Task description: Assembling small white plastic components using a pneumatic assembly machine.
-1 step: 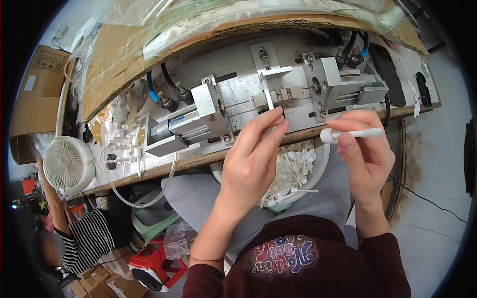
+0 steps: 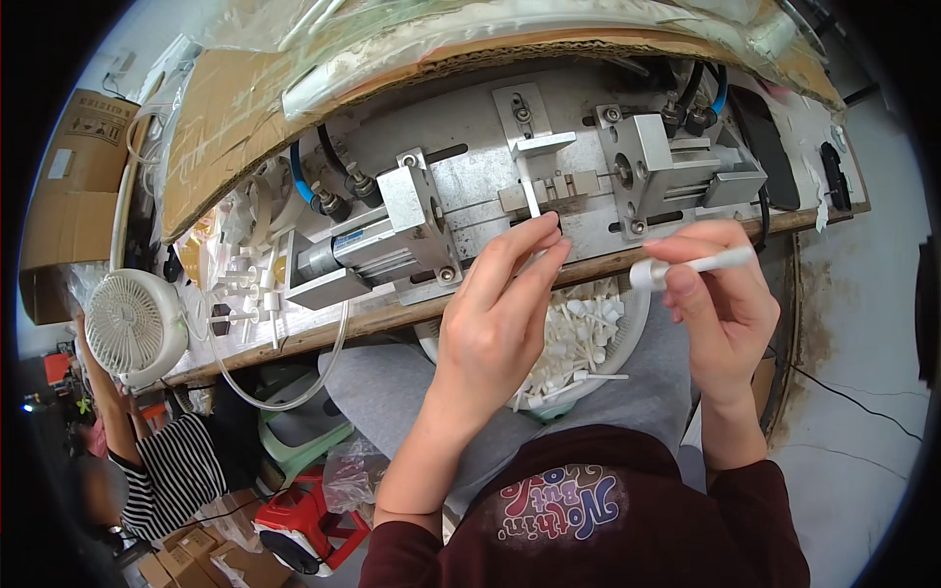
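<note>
My right hand [image 2: 727,318] holds a white plastic stem with a round cap-like end [image 2: 722,261] between thumb and fingers, off the bench's front edge. The piece lies nearly level, its wide end to the left, slightly blurred. My left hand [image 2: 487,328] reaches to the metal jig [image 2: 580,184], fingers pinched at the near end of another white plastic stem [image 2: 530,193] lying across it. The fingertips hide that end. A left air cylinder [image 2: 377,250] and a right air cylinder [image 2: 681,171] flank the jig. Below my hands, a white basket [image 2: 642,316] holds many similar white pieces [image 2: 588,328].
Several loose white pieces [image 2: 265,294] lie at the bench's left, near a small white fan [image 2: 135,326]. A cardboard sheet [image 2: 221,147] arches over the back. A black phone [image 2: 765,147] lies at right. Another person's striped sleeve [image 2: 181,470] shows at lower left.
The white stem in my right hand has tilted a little, its narrow end rising and its wide end dipping. My left hand stays where it was.
</note>
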`<state>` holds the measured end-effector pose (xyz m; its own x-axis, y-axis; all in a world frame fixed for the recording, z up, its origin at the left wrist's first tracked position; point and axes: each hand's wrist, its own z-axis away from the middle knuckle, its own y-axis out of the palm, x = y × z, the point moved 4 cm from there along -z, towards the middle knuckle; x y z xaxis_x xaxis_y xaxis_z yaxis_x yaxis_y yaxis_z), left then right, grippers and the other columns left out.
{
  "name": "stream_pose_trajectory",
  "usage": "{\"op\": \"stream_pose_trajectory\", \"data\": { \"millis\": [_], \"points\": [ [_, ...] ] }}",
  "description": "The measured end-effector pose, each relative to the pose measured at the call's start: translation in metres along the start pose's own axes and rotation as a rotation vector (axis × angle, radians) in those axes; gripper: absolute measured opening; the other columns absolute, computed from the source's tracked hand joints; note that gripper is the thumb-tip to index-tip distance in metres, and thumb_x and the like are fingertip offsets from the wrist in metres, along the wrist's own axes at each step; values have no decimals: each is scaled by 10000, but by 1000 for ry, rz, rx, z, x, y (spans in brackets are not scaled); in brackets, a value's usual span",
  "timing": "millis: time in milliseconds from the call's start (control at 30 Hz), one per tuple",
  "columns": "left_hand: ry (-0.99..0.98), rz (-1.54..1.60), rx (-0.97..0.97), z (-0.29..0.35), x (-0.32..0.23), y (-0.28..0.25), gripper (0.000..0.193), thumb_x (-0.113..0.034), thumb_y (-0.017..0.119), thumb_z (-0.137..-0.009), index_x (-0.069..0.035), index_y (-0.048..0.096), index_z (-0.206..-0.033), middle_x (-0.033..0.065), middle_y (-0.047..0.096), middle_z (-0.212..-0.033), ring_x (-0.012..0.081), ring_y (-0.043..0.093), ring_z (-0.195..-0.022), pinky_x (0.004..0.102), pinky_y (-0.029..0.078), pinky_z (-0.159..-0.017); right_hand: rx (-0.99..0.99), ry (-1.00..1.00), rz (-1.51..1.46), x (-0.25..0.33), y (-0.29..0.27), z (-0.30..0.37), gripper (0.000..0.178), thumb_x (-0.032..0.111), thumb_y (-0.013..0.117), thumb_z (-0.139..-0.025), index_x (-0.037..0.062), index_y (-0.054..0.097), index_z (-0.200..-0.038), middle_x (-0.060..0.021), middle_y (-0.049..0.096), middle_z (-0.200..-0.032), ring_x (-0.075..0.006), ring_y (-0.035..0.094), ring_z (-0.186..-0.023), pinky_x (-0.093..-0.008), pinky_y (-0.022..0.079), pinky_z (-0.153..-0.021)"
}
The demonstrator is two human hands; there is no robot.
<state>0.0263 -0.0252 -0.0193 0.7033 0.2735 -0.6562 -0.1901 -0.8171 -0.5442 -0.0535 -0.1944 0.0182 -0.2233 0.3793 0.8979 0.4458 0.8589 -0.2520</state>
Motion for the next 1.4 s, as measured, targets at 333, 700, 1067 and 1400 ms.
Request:
{"op": "stream_pose_trajectory", "data": {
  "millis": [333,700,1067,1400],
  "points": [
    [113,69,28,-7,-28,-26,397,44,764,-747,20,701,-1138,168,680,-1131,280,699,-918,345,569,-772,151,471,-462,-6,20,-17,101,42,673,-937,-49,664,-978,-62,681,-745,-38,564,-524,-177,400,-451],
    [-20,-149,-102,-4,-21,-31,342,-30,840,-711,-35,749,-1041,82,734,-1078,186,694,-759,294,566,-651,228,-622,702,52,58,-203,260,85,672,-843,-24,664,-1079,-197,687,-1037,-304,646,-965,-381,507,-816],
    [76,-392,42,-11,-13,-14,284,-140,827,-727,-73,754,-992,36,717,-1203,164,602,-549,270,480,-532,552,-537,1069,32,81,-249,247,29,654,-811,-63,646,-1040,-260,694,-940,-388,679,-948,-425,536,-828],
    [-185,22,62,-16,-11,-25,500,-47,834,-739,-46,688,-1217,106,657,-1300,138,676,-742,283,593,-699,131,-177,-308,24,7,-198,231,188,662,-967,5,653,-1108,-50,690,-936,-61,613,-710,-199,484,-610]
  ]
}}
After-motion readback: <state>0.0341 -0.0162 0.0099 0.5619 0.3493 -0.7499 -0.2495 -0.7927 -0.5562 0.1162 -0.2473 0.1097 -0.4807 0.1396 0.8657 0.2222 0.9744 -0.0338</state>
